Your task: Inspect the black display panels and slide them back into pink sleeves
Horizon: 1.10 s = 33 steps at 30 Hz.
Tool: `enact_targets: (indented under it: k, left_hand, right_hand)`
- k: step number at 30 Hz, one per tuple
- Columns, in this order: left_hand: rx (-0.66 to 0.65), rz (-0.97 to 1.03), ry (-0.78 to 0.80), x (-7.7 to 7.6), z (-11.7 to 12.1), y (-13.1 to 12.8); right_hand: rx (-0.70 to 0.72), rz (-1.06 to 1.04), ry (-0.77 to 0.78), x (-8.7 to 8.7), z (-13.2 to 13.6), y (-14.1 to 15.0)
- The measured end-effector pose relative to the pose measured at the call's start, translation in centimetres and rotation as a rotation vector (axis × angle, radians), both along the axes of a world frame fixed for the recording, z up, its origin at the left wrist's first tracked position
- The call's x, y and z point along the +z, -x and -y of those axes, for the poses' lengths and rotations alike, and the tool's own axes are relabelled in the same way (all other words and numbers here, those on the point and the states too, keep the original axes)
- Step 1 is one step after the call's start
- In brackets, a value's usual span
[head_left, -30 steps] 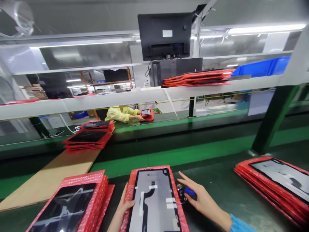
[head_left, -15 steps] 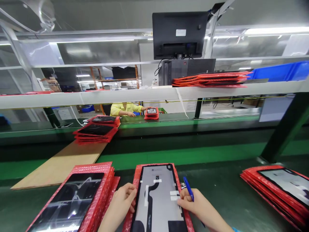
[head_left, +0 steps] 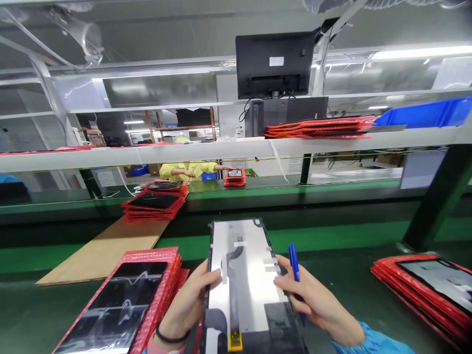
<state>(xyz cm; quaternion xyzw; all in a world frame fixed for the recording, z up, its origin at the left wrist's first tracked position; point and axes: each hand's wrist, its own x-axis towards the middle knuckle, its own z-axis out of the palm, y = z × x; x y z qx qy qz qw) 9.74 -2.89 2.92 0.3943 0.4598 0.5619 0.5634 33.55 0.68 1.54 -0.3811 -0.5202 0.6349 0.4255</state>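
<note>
My left hand (head_left: 190, 300) and right hand (head_left: 317, 297) grasp panel (head_left: 252, 280) by opposite edges, likely for balance. Pen (head_left: 294, 260) tucked inside right grip.

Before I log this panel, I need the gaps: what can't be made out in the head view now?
All in the head view:
Underside of the panel: faces away from the camera.
Panel's near end: cut off by the bottom edge.
Left hand: most fingers hidden behind the panel.
Red-wrapped stack: cut off by the right edge.
Monitor: screen faces away.
</note>
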Motion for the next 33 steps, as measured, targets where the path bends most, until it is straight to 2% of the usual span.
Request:
enact_targets:
  k: [2,4,6,7,9,11,12,14,18,20,22,26,33]
  left_hand:
    - [0.015,0.085,-0.023,1.4,-0.4,-0.6]
    - [0.077,0.131,-0.063,2.5,-0.9,-0.8]
    - [0.133,0.144,-0.094,3.3,-1.4,-0.7]
    - [0.154,0.145,-0.105,3.6,-1.5,-0.6]
    - [0.17,0.134,-0.128,4.0,-1.6,-0.5]
    - [0.16,0.106,-0.156,4.1,-1.6,-0.5]
    - [0.151,0.087,-0.17,4.0,-1.5,-0.6]
    - [0.143,0.054,-0.188,3.8,-1.4,-0.7]
    - [0.17,0.061,-0.16,3.2,-1.1,-1.0]
    - [0.2,0.062,-0.139,2.9,-0.9,-1.1]
    - [0.237,0.059,-0.107,2.8,-0.8,-1.1]
    - [0.289,0.075,-0.027,3.0,-0.5,-1.0]
    - [0.309,0.094,-0.001,3.0,-0.1,-1.3]
  right_hand:
    - [-0.009,-0.003,-0.078,1.3,-0.5,0.0]
    - [-0.18,-0.079,-0.231,2.8,-0.8,-0.2]
    - [-0.331,-0.266,-0.377,4.0,-0.6,-0.6]
    - [-0.328,-0.358,-0.416,4.5,-0.2,-0.8]
    - [-0.165,-0.44,-0.41,4.8,0.6,-0.7]
    - [0.018,-0.381,-0.341,4.4,1.5,-0.1]
    - [0.04,-0.336,-0.33,4.1,1.9,0.4]
    - [-0.05,-0.226,-0.402,3.4,2.4,1.5]
    - [-0.352,0.07,-0.722,2.4,2.7,3.2]
    - [-0.49,0.119,-0.826,2.1,2.7,3.7]
    - [-0.569,0.14,-0.896,2.0,2.8,4.2]
    - [-0.647,0.254,-0.997,1.9,2.8,4.8]
    - [-0.612,0.418,-1.085,1.6,2.8,4.9]
